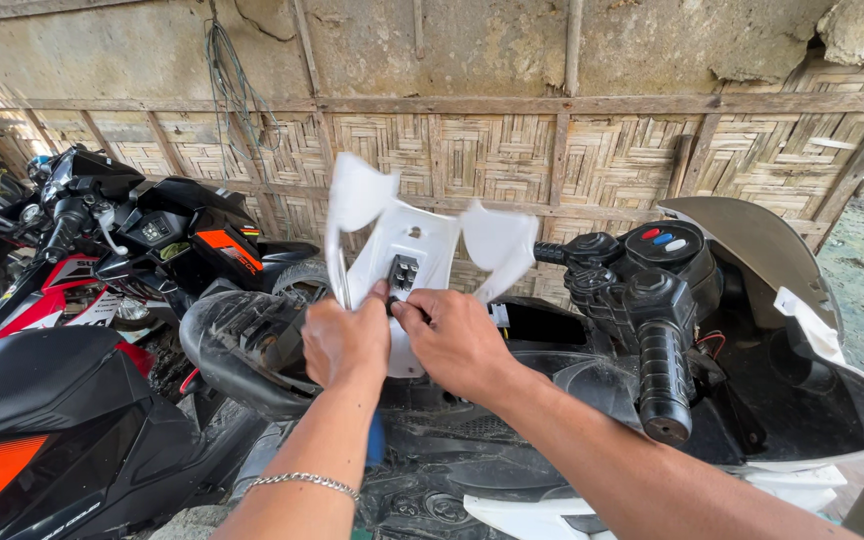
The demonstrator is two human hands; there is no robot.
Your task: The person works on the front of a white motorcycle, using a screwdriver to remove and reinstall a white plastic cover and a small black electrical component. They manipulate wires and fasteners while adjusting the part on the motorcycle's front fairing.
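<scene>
Scooter w/ front stripped. White cover panel held upright over it. Left hand closed on panel's lower edge; right hand pinching, prob. a small tool at connector. Best: brace panel, work connector gently.

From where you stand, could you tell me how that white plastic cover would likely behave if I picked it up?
The white plastic cover looks thin and moulded, so probably light for its size. Its two wing-like tips would likely flex a little and could crack if forced. Both the left hand and right hand steady it, suggesting it is awkward to hold.
</scene>
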